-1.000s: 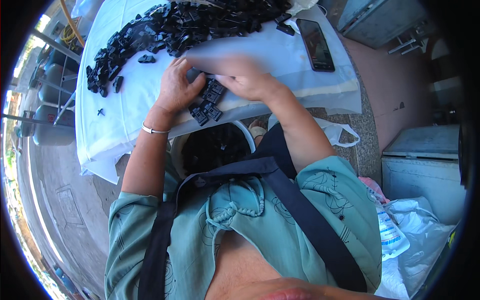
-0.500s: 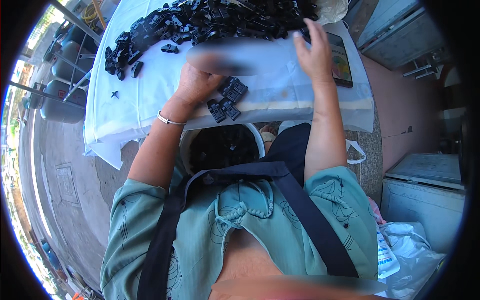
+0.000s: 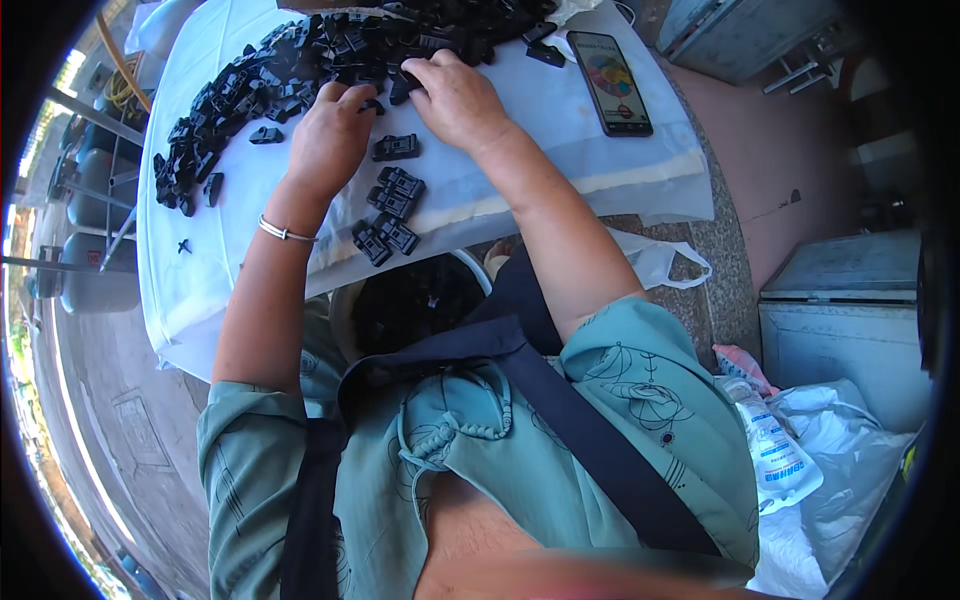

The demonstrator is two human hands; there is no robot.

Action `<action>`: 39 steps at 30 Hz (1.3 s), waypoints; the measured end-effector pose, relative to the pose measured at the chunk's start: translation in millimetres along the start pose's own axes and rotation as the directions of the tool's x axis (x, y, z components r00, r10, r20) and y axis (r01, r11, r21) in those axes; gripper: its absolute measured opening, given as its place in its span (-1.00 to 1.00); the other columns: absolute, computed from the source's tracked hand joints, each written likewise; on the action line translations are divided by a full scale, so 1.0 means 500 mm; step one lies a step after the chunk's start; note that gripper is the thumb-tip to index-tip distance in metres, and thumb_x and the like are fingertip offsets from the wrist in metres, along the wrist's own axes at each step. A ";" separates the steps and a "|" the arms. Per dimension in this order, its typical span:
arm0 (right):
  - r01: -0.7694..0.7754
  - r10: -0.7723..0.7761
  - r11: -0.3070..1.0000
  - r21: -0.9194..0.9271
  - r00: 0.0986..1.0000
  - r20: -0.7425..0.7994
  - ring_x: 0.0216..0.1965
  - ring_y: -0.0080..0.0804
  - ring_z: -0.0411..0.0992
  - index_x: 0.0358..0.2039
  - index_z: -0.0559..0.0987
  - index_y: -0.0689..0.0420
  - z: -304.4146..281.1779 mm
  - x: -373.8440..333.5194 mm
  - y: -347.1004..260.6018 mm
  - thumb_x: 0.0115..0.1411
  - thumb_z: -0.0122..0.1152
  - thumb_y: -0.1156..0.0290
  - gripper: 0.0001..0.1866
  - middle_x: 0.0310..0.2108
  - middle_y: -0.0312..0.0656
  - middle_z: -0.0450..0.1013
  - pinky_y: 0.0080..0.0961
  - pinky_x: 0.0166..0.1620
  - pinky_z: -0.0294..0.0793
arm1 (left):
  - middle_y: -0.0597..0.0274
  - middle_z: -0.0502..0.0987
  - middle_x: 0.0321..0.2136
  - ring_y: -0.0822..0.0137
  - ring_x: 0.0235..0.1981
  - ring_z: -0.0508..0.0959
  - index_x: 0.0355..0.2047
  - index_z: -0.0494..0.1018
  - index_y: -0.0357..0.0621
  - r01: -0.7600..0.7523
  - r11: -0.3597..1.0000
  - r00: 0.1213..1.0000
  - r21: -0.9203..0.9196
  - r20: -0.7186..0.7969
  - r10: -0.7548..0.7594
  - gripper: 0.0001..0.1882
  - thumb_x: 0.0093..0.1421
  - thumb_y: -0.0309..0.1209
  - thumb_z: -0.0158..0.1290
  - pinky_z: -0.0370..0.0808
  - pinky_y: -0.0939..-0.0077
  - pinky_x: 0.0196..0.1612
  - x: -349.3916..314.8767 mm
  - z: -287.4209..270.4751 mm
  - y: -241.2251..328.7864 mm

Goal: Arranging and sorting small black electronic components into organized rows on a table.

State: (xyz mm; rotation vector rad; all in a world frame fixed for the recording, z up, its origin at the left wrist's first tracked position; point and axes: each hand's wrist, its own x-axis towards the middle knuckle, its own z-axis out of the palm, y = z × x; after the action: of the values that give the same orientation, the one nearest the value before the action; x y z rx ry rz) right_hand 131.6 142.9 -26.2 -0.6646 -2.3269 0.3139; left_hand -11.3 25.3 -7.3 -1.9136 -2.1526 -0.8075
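Observation:
My left hand (image 3: pixel 330 140) is at the near edge of a heap of small black plastic parts (image 3: pixel 330 55). Its thumb and fingers pinch a black plastic part (image 3: pixel 372 105), mostly covered by the fingertips. To its right my right hand (image 3: pixel 460 100) is closed on another black plastic part (image 3: pixel 402 88) that touches the heap. Between my forearms lies a single black block (image 3: pixel 396 147) on the white table cover. Nearer to me, several similar blocks (image 3: pixel 397 192) sit close together in a short row toward the table edge.
A phone (image 3: pixel 608 85) with a lit, colourful screen lies right of the heap. Below the table edge stands a white-rimmed bucket (image 3: pixel 478 268) of dark parts. A white plastic bag (image 3: pixel 660 260) is near my right elbow. A metal cabinet (image 3: pixel 840 310) and bags are at the right.
My right hand has moved left from beside the phone to the heap, and its fingers have closed on a part. My left hand has moved up to the heap. The whole view has shifted.

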 end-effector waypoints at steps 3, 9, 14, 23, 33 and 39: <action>0.033 -0.016 0.989 0.145 0.993 -0.114 -0.27 -0.06 0.46 -0.13 0.54 0.07 -0.014 -0.006 0.004 0.03 0.24 0.42 -0.67 -0.30 -0.07 0.47 -0.28 -0.20 0.49 | 0.09 0.47 -0.26 0.02 -0.26 0.53 -0.19 0.48 -0.07 0.068 0.993 0.998 -0.096 0.021 -0.067 -0.75 0.08 -0.43 0.11 0.49 0.26 -0.21 -0.020 -0.009 -0.006; -0.415 0.277 0.743 0.525 0.905 0.324 -0.54 -0.44 0.44 -0.12 0.51 0.22 -0.066 -0.047 0.010 0.16 0.19 0.33 -0.68 -0.47 -0.14 0.52 -0.50 -0.42 0.46 | 0.04 0.46 -0.22 0.01 -0.22 0.52 -0.10 0.45 -0.06 0.036 0.981 0.999 -0.188 -0.004 -0.038 -0.64 0.04 -0.49 0.12 0.49 0.26 -0.15 -0.048 -0.016 -0.008; -0.108 0.109 0.994 0.019 0.993 -0.034 -0.22 -0.03 0.48 -0.11 0.53 0.19 -0.084 -0.073 0.057 0.18 0.15 0.21 -0.64 -0.25 -0.02 0.52 -0.29 -0.16 0.46 | 0.04 0.47 -0.20 0.04 -0.21 0.54 0.00 0.41 0.00 0.097 0.987 0.995 -0.126 0.022 -0.095 -0.58 0.09 -0.41 0.12 0.50 0.27 -0.15 -0.042 -0.018 -0.017; -0.469 0.483 0.663 -0.583 0.863 -0.146 0.15 -0.03 0.24 0.19 0.29 0.02 -0.190 -0.078 0.160 0.22 -0.01 0.10 -0.45 0.10 -0.04 0.34 0.06 0.11 0.18 | 0.17 0.49 -0.36 0.21 -0.41 0.53 0.05 0.40 0.09 0.113 0.993 0.993 -0.026 0.030 -0.112 -0.59 0.17 -0.25 0.09 0.50 0.35 -0.30 -0.046 -0.002 -0.001; 0.209 -0.196 0.973 0.097 0.972 -0.130 -0.06 -0.08 0.42 -0.05 0.52 0.13 -0.132 -0.076 0.052 0.12 0.04 0.60 -0.65 -0.08 -0.05 0.45 -0.33 0.00 0.42 | 0.12 0.50 -0.32 0.08 -0.27 0.54 -0.08 0.45 0.04 0.056 0.996 0.998 -0.068 0.003 -0.056 -0.67 0.17 -0.18 0.09 0.47 0.26 -0.21 -0.055 0.001 -0.019; 0.277 -0.278 0.959 -0.057 0.961 0.000 -0.06 -0.12 0.41 -0.08 0.55 0.07 -0.102 -0.084 0.027 0.07 0.04 0.61 -0.63 -0.12 -0.12 0.47 -0.29 -0.02 0.38 | 0.15 0.48 -0.36 0.13 -0.36 0.54 -0.17 0.50 0.04 0.103 0.986 0.995 -0.130 0.018 -0.101 -0.72 0.12 -0.21 0.14 0.48 0.31 -0.29 -0.048 -0.001 -0.006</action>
State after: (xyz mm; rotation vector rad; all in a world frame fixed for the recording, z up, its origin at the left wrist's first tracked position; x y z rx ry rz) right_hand 197.8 133.3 -17.1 -0.3568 -2.3899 0.1162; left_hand -10.1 4.0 -18.5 -1.8842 -2.2730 -0.9817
